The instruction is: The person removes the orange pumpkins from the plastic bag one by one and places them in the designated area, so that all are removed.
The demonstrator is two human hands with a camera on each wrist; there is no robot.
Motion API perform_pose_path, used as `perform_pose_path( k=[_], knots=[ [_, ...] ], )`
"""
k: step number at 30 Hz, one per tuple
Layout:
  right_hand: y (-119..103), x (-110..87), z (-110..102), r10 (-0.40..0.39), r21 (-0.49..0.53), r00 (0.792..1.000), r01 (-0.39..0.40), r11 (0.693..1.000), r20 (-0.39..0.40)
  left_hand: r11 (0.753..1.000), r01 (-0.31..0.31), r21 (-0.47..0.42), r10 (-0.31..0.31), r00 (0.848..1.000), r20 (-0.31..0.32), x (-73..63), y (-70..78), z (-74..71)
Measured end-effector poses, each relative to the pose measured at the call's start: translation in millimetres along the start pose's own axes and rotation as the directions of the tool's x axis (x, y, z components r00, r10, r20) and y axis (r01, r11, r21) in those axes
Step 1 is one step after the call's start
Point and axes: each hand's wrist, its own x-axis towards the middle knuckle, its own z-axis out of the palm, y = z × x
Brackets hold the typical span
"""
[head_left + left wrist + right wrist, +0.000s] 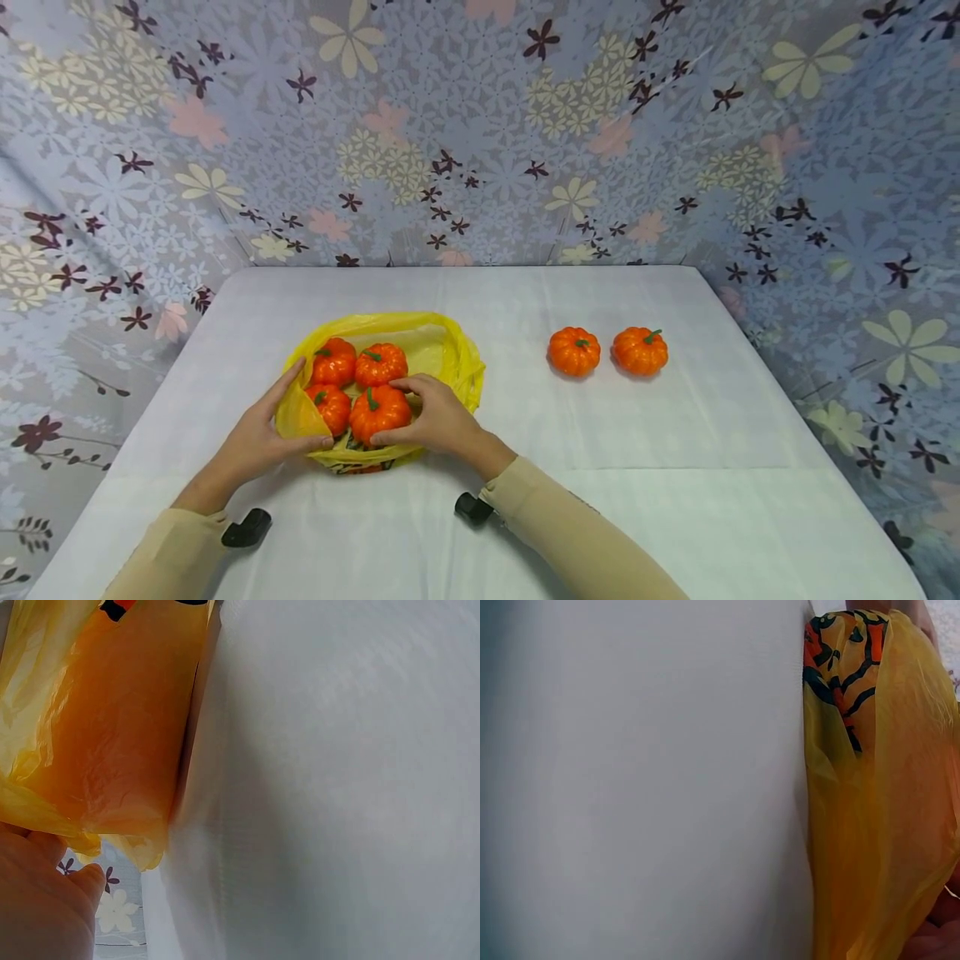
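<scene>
A yellow plastic bag (438,333) lies wide-mouthed on the table with several small orange pumpkins inside, among them one at the back left (335,363). My right hand (447,419) holds the front right pumpkin (380,418) inside the bag, thumb at its front and fingers at its far side. My left hand (258,442) holds the bag's left side, its thumb near the front rim and a finger along the left rim. In the left wrist view the bag (127,735) hides part of that hand. Dark and red print shows on the bag (847,682) in the right wrist view.
Two more orange pumpkins with green stems, a left one (573,352) and a right one (640,351), sit on the table to the right of the bag. A white cloth covers the table (675,517). Behind it hangs a flowered curtain (480,125).
</scene>
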Motion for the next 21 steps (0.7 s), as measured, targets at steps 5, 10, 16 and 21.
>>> perform_pose_path(
  k=[5,10,16,21],
  knots=[
    [-3,-2.4,-2,-0.008,0.008,0.999,0.008,1.000,-0.037,1.000,0.002,0.010,-0.002,1.000,-0.004,0.3,-0.9,0.0],
    [-5,-3.4,-7,0.032,0.042,0.992,-0.027,0.999,-0.125,1.000,-0.006,0.013,0.006,1.000,-0.007,0.8,-1.9,-0.1],
    [-5,-1.8,-16,0.009,0.099,0.974,0.013,0.995,-0.225,1.000,0.002,0.016,-0.001,1.000,-0.002,1.3,-1.2,0.1],
    [-3,-2.7,-28,0.022,0.125,0.955,0.016,0.992,-0.295,1.000,0.010,0.017,-0.010,1.000,0.001,1.2,-0.3,0.6]
  ],
)
